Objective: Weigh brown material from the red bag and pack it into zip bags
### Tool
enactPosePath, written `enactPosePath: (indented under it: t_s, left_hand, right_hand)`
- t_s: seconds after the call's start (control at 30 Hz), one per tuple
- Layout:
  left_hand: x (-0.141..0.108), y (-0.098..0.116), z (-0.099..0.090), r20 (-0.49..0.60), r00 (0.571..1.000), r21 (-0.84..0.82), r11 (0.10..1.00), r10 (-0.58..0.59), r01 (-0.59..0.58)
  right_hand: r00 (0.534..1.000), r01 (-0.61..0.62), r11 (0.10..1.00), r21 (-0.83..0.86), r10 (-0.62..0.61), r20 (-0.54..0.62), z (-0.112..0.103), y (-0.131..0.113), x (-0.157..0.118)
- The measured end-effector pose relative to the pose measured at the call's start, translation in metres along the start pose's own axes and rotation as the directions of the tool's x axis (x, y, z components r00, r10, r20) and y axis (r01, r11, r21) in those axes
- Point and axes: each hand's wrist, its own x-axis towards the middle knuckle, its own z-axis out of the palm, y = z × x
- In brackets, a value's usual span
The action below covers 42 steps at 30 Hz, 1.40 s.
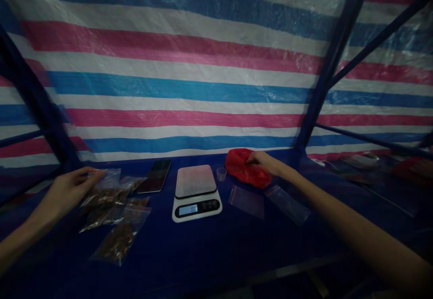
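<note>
**Both hands at bags, one on either side of the scale**

A zip bag [112,178] is pinched near its top by the left hand [67,190], above a pile of filled bags [106,197] with brown, dried-looking contents. Another filled bag [120,240] is laid flat in front of the pile. The red bag [248,170] is reached into by the right hand [267,163]; its fingertips are partly hidden in the folds, so whether anything is gripped cannot be told.

The step in hand is judged to be handling at both bags, with the scale [196,190] untouched and 0.0 shown on its display [188,209]. For any withdrawal from the red bag, care would be called for around the small cup [221,174], which is stood between it and the scale. On the left, a light pinch would be needed so that neighbouring bags are not dragged.

Two flat clear bags [246,201] [287,205] are laid in front of the red bag, and a phone [155,176] is set between the pile and the scale. The rear of the table [203,254] is bounded by a striped sheet [189,78]; the widest room for moving is offered between the scale and the front edge.
</note>
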Motion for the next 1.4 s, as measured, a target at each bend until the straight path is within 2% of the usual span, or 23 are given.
enactPosePath:
  t_s: [0.1, 0.17, 0.23, 0.3, 0.4, 0.43, 0.5, 0.6, 0.73, 0.9, 1.03, 1.2, 1.4]
  left_hand:
    - [0.001, -0.02, 0.002, -0.025, 0.994, 0.129, 0.986, 0.107, -0.103]
    - [0.003, -0.03, 0.002, -0.067, 0.984, 0.23, 0.962, 0.168, -0.149]
    - [0.007, -0.033, -0.001, -0.132, 0.967, 0.309, 0.936, 0.218, -0.169]
    - [0.014, -0.024, -0.003, -0.206, 0.947, 0.33, 0.928, 0.247, -0.17]
    - [0.029, 0.006, 0.001, -0.3, 0.912, 0.27, 0.942, 0.278, -0.199]
    - [0.034, 0.018, 0.005, -0.344, 0.89, 0.237, 0.945, 0.299, -0.226]
    - [0.043, 0.04, 0.018, -0.364, 0.858, 0.178, 0.931, 0.363, -0.318]
    - [0.048, 0.057, 0.043, -0.315, 0.815, 0.199, 0.874, 0.486, -0.444]
    - [0.04, 0.043, 0.065, -0.174, 0.79, 0.231, 0.804, 0.588, -0.548]
    - [0.029, 0.025, 0.065, -0.13, 0.749, 0.271, 0.75, 0.65, -0.603]
    - [0.022, 0.031, 0.066, -0.088, 0.757, 0.281, 0.746, 0.647, -0.604]
    - [0.017, 0.036, 0.071, 0.031, 0.733, 0.333, 0.684, 0.68, -0.649]
    - [0.02, 0.035, 0.069, 0.016, 0.727, 0.332, 0.682, 0.686, -0.651]
  right_hand:
    - [0.994, 0.088, 0.984, -0.157, -0.096, -0.044, 0.017, 0.0, 0.025]
    - [0.993, 0.045, 0.967, -0.252, -0.07, -0.092, 0.026, 0.004, 0.035]
    - [0.996, -0.03, 0.937, -0.347, -0.001, -0.089, 0.034, 0.014, 0.04]
    - [0.991, -0.126, 0.899, -0.419, 0.097, -0.09, 0.041, 0.024, 0.039]
    - [0.971, -0.24, 0.832, -0.5, 0.205, -0.126, 0.047, 0.033, 0.036]
    - [0.967, -0.255, 0.819, -0.513, 0.222, -0.126, 0.047, 0.033, 0.036]
    - [0.971, -0.237, 0.825, -0.514, 0.219, -0.098, 0.047, 0.031, 0.037]
    - [0.985, -0.171, 0.874, -0.455, 0.149, -0.085, 0.046, 0.027, 0.04]
    - [0.985, -0.151, 0.949, -0.277, 0.12, -0.126, 0.045, 0.031, 0.041]
    - [0.994, -0.107, 0.973, -0.203, 0.097, -0.059, 0.037, 0.029, 0.036]
    - [0.986, -0.115, 0.973, -0.202, 0.087, -0.14, 0.037, 0.012, 0.032]
    - [0.977, -0.106, 0.974, -0.202, 0.064, -0.205, 0.033, -0.001, 0.029]
    - [0.974, -0.068, 0.987, -0.144, 0.035, -0.224, 0.018, -0.001, 0.019]
